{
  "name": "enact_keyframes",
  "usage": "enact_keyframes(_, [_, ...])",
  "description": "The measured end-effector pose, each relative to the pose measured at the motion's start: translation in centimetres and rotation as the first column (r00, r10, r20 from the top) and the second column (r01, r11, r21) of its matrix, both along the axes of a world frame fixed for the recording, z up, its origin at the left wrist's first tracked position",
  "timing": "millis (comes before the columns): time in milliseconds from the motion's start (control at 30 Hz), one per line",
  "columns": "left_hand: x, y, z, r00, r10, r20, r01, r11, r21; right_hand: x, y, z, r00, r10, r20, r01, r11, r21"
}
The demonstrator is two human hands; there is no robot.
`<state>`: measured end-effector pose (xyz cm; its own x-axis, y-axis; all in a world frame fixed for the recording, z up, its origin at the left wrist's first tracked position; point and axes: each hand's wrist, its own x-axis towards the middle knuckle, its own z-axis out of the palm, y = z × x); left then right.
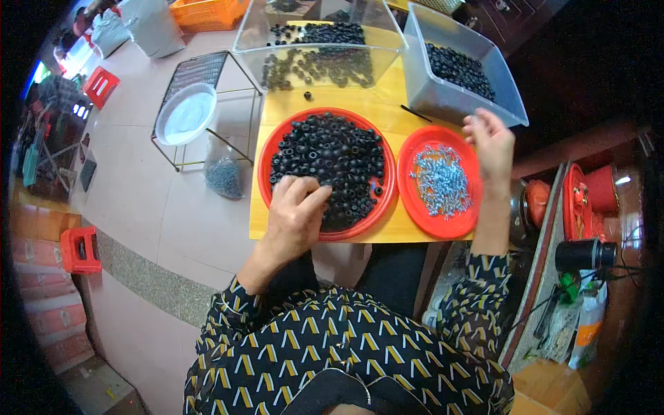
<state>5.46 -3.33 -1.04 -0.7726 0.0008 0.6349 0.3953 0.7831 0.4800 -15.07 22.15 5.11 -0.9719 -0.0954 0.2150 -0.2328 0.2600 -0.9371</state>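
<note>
A round red tray heaped with small black ring-like parts lies on the yellow wooden table. My left hand is over its near left side, fingers bent down and closed at the parts; what they hold is hidden. To the right, an oval red plate carries a pile of small silvery metal pieces, too small to name surely. My right hand is raised over the plate's right edge, near a clear bin, with its fingers pinched together. Whatever is in that pinch cannot be made out.
Behind the plate stands a clear plastic bin of black parts. Another clear bin is at the table's far edge. One loose black part and a thin black stick lie on the table. A wire rack holds a white basin at left.
</note>
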Motion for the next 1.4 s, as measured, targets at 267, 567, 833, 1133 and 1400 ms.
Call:
enact_keyframes(267, [-2.6,0.2,-0.4,0.998,-0.022,0.056,0.034,0.97,-0.24,7.3,1.6,-4.9,0.981,0.169,-0.096,-0.105,0.877,0.469])
enact_keyframes(567, [-2.4,0.2,-0.6,0.999,-0.052,-0.008,0.051,0.998,-0.029,6.7,-0.6,-6.7,0.865,0.388,-0.317,-0.015,0.652,0.758])
enact_keyframes(833, [0.8,2.0,0.1,0.915,-0.356,0.188,0.006,0.478,0.878,5.9,-1.3,-8.2,0.845,0.444,-0.299,0.029,0.52,0.854])
enact_keyframes(1133, [-1.3,5.9,0.1,0.705,-0.702,0.099,-0.224,-0.088,0.971,8.6,1.4,-5.2,0.877,0.36,0.319,-0.279,0.921,-0.271])
enact_keyframes(1400, [-5.3,10.4,0.8,0.76,-0.6,0.25,0.143,0.53,0.836,11.6,1.9,-3.9,0.804,0.497,0.326,-0.294,0.81,-0.508])
